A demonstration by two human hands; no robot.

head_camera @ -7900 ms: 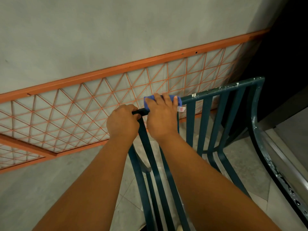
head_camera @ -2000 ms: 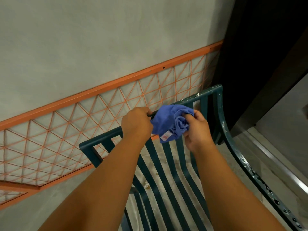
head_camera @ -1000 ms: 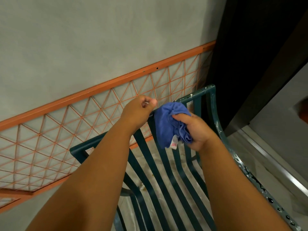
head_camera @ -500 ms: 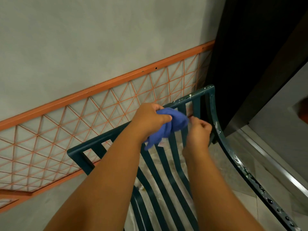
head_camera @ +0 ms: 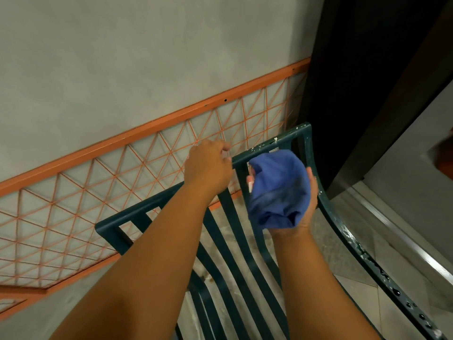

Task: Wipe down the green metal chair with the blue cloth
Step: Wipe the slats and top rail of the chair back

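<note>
The dark green metal chair (head_camera: 127,215) fills the lower middle of the view, its slatted back toward me and the top rail running from lower left to upper right. My left hand (head_camera: 208,168) grips the top rail near its middle. My right hand (head_camera: 306,212) sits palm up just inside the right upright and cradles the bunched blue cloth (head_camera: 277,190), fingers curled around its edges. The cloth covers most of the palm and hides the upper slats behind it. White specks dot the rail and the right side frame.
An orange metal lattice panel (head_camera: 147,153) leans along the grey wall right behind the chair. A dark doorway (head_camera: 367,69) opens at the upper right, with a metal threshold strip (head_camera: 404,244) on the tiled floor beside the chair's right frame.
Half a second ago my left hand held the cloth at the rail. Now the cloth lies bunched in my upturned right hand, and my left hand grips the bare rail.
</note>
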